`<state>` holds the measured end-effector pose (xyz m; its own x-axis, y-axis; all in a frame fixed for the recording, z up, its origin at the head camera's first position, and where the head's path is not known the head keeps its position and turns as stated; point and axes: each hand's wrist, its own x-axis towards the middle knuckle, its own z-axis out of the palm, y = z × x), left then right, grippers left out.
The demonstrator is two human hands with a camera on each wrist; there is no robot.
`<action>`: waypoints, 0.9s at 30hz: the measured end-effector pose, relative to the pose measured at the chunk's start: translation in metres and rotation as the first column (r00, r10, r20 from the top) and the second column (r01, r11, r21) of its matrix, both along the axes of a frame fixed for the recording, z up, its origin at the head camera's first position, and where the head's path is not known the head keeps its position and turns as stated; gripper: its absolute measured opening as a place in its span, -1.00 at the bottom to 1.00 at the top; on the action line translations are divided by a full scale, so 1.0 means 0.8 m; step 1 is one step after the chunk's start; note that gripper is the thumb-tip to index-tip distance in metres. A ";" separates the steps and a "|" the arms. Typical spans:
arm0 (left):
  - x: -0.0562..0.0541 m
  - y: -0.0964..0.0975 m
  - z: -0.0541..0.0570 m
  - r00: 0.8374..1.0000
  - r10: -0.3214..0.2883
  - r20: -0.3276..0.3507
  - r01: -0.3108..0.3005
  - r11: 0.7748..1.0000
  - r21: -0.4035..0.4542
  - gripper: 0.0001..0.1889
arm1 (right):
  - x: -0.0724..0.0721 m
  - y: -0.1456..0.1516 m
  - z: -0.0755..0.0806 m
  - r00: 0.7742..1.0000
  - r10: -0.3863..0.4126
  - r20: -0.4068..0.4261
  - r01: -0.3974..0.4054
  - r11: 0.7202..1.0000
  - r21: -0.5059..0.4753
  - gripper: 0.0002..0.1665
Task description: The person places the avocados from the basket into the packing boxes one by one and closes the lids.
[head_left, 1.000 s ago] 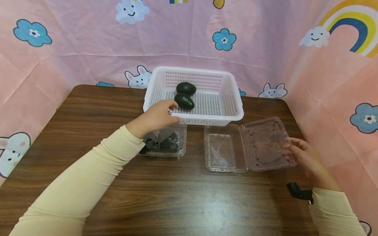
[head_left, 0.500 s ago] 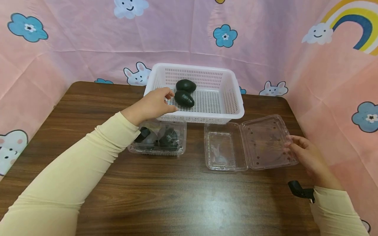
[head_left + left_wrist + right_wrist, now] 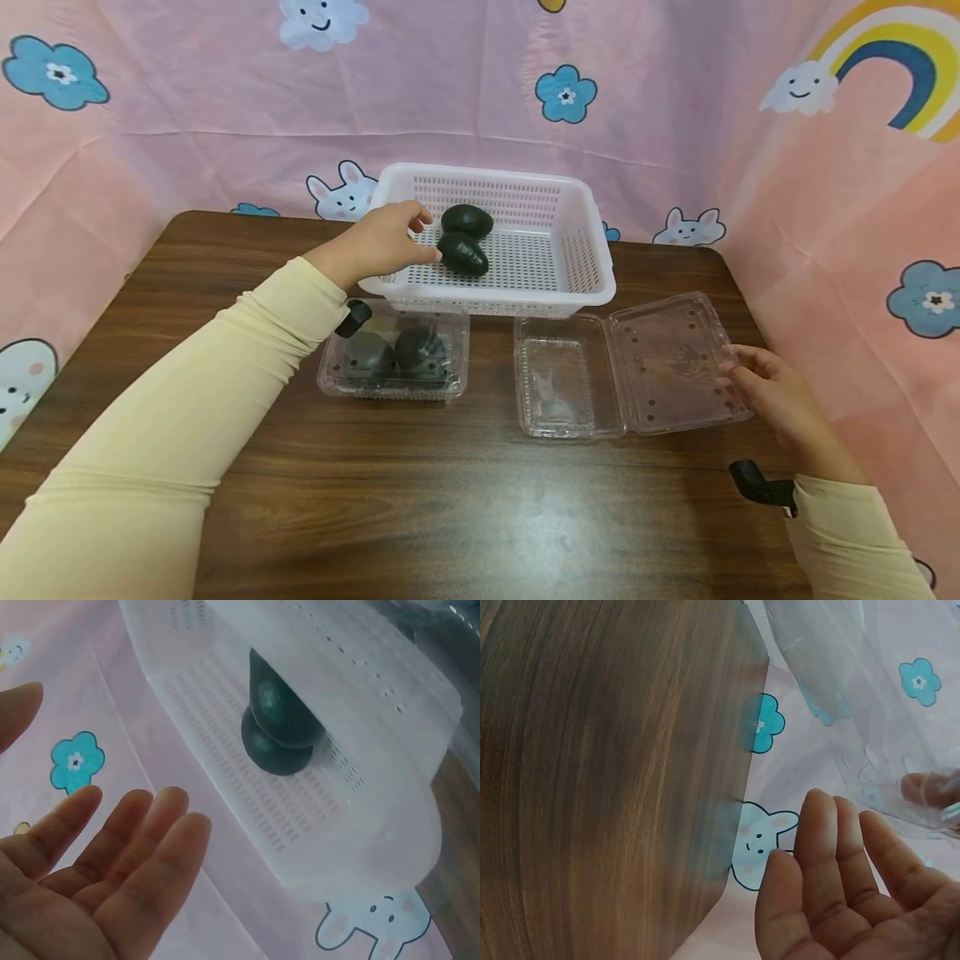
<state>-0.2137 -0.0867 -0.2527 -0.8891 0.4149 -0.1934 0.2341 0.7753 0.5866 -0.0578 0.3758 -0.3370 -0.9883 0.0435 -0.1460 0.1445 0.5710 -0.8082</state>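
Note:
My left hand point(image 3: 382, 240) is over the left end of the white basket point(image 3: 577, 296), fingers spread and nothing in them. Its thumb tip comes right up to the nearer of two dark green avocados point(image 3: 462, 255) inside; the other avocado point(image 3: 467, 221) lies just behind. In the left wrist view, the fingers point(image 3: 161, 877) are relaxed beside the basket. On the right, my right hand point(image 3: 776, 404) pinches the outer edge of the clear lid point(image 3: 675, 367) of an opened plastic clamshell point(image 3: 566, 425). The right wrist view shows the thumb through the lid's plastic.
A second clamshell point(image 3: 457, 379), closed with two dark avocados in it, stands before the basket under my left forearm. All rest on a brown wood-grain table point(image 3: 420, 500). Pink printed cloth point(image 3: 637, 142) hangs behind and beside it.
My left hand has shifted left and farther back over the basket, uncovering more of the closed clamshell. The right hand stays at the lid's edge.

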 end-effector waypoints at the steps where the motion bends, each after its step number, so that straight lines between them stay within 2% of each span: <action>1: -0.002 -0.001 0.000 1.000 0.001 -0.002 -0.001 1.000 -0.006 -0.39 | 0.000 0.000 0.000 1.000 -0.001 0.000 0.001 1.000 -0.006 -0.34; 5: -0.011 -0.002 0.001 1.000 0.003 -0.010 -0.003 1.000 -0.021 -0.37 | -0.001 -0.001 0.000 1.000 -0.003 -0.005 0.003 0.999 -0.034 -0.37; 14: -0.033 -0.001 0.000 0.997 -0.022 -0.080 0.019 0.999 -0.043 -0.38 | -0.001 -0.003 -0.001 1.000 -0.017 0.002 0.017 0.999 -0.042 -0.38; 27: -0.051 0.003 -0.008 0.994 -0.058 -0.093 0.052 0.996 -0.066 -0.38 | 0.001 -0.003 -0.001 0.999 -0.042 -0.006 0.042 0.999 -0.026 -0.36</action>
